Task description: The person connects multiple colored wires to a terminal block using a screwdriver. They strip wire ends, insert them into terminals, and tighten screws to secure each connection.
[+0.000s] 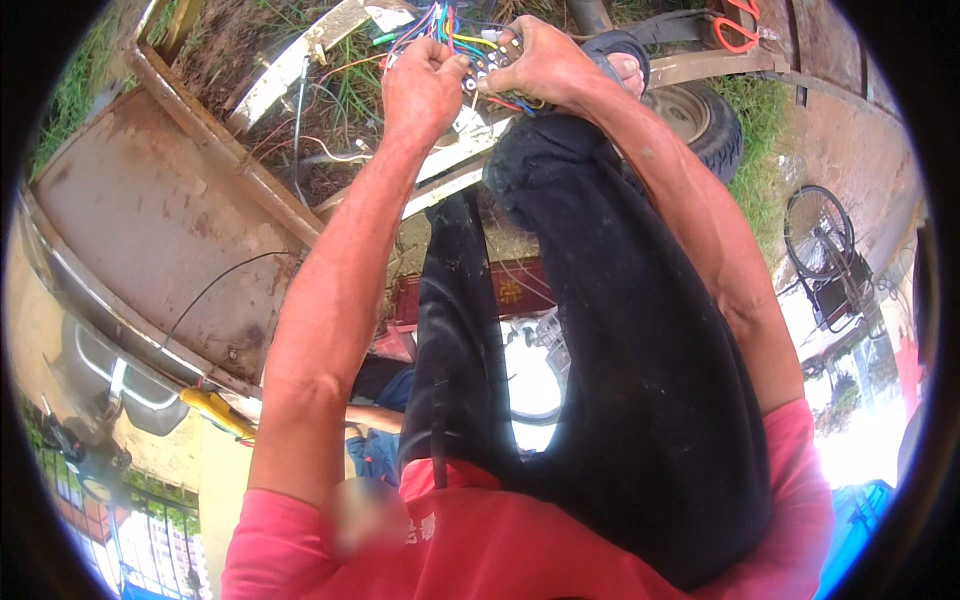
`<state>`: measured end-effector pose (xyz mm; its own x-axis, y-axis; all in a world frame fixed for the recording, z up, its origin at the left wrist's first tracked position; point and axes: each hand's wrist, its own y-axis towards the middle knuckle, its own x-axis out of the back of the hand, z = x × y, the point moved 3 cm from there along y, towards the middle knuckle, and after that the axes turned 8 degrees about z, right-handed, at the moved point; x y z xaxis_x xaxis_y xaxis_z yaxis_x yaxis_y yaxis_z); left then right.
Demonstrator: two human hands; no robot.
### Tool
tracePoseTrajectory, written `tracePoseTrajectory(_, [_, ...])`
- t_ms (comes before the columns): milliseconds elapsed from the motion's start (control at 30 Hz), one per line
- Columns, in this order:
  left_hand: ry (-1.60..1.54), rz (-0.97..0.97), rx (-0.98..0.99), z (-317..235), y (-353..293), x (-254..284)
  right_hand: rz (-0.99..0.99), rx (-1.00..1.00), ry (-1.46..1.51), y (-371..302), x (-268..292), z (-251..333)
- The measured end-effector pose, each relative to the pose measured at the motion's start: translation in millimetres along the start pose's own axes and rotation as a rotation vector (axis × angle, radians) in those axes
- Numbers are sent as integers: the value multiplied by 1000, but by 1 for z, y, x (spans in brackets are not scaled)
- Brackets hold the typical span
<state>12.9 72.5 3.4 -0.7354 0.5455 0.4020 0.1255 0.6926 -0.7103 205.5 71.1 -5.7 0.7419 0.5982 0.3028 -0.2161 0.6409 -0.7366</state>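
Observation:
At the top of the head view, a small dark terminal strip (490, 62) with round screw points lies between my hands, among a bundle of coloured wires (450, 28). My left hand (425, 85) is closed at the strip's left side, thumb and forefinger pinched together; whatever is in the pinch is too small to make out. From the right, my right hand (545, 62) grips the strip between its thumb and bent fingers. Blue, red and yellow wires show below the strip, partly covered by my right hand. Several wire ends disappear behind my fingers.
My raised knee (545, 150), in dark trousers, is just below my right hand. A pale metal frame (300, 65) stands left of the wires, over grass and soil. A rusty panel (175, 215) fills the left; a wheel (700, 125) and orange-handled tool (735, 35) are right.

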Motion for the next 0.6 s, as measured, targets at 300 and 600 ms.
tracePoseTrajectory(300, [5, 41, -43, 4, -1, 1, 80, 32, 106, 4, -2, -7])
tracePoseTrajectory(600, [-77, 61, -11, 2, -4, 1, 149, -72, 208, 0, 5, 9])
